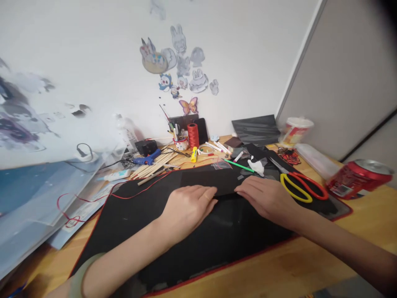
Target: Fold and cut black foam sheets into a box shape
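Observation:
A dark sheet, perhaps black card, lies low over the black mat in front of me. My left hand is closed on its near edge, thumb below and fingers on top. To the right, my right hand pinches the same edge, its fingertips pressed together. A short stretch of the edge shows between the two hands; the sheet's outline blends into the mat. Scissors with one yellow and one red handle lie just beyond my right hand. A green stick and crumpled white tissue lie behind the sheet.
At the right stand a red can and a paper cup. Wooden sticks, a blue glue gun, a red thread spool and a pen cup line the back. Plastic folders cover the left side.

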Demonstrator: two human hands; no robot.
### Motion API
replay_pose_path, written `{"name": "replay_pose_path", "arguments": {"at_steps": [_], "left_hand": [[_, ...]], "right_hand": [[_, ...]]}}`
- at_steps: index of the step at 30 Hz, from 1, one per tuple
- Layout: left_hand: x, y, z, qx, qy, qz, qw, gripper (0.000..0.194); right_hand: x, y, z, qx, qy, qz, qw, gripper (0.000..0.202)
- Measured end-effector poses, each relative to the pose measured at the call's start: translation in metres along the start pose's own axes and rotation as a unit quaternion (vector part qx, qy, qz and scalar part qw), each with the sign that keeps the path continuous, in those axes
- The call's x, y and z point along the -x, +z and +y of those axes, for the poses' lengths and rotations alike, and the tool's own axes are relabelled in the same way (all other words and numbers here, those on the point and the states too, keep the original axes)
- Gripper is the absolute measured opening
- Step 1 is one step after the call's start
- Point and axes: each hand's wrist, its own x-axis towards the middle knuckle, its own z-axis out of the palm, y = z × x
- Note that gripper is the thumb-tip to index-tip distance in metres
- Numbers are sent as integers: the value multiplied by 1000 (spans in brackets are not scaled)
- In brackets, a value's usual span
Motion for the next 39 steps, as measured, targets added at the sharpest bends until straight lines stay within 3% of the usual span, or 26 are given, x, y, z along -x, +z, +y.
{"name": "replay_pose_path", "arguments": {"at_steps": [7, 10, 15, 23, 28, 31, 35, 39], "left_hand": [[-29, -34, -15, 162, -156, -67, 972, 15], [-34, -41, -17, 191, -167, -71, 965, 15], [-41, -49, -17, 218, -126, -66, 966, 13], [-50, -49, -11, 162, -80, 3, 984, 13], [-35, -59, -28, 183, -134, -71, 971, 12], [-18, -67, -47, 187, -182, -99, 960, 14], [-7, -76, -65, 111, -216, -42, 969, 18], [-12, -87, -70, 140, -209, 36, 967, 20]], "right_hand": [[-32, -31, 1, -66, 38, 6, 997, 16], [-40, -38, -1, -68, 72, -19, 995, 14], [-51, -48, -9, -78, 116, -31, 990, 15], [-63, -58, -21, -1, 71, -29, 997, 23], [-57, -55, -13, 75, -47, 37, 995, 20], [-53, -58, 1, 82, -50, 44, 994, 20], [-62, -70, 18, 41, -17, 23, 999, 20], [-79, -87, 18, 64, -31, 79, 994, 17]]}}
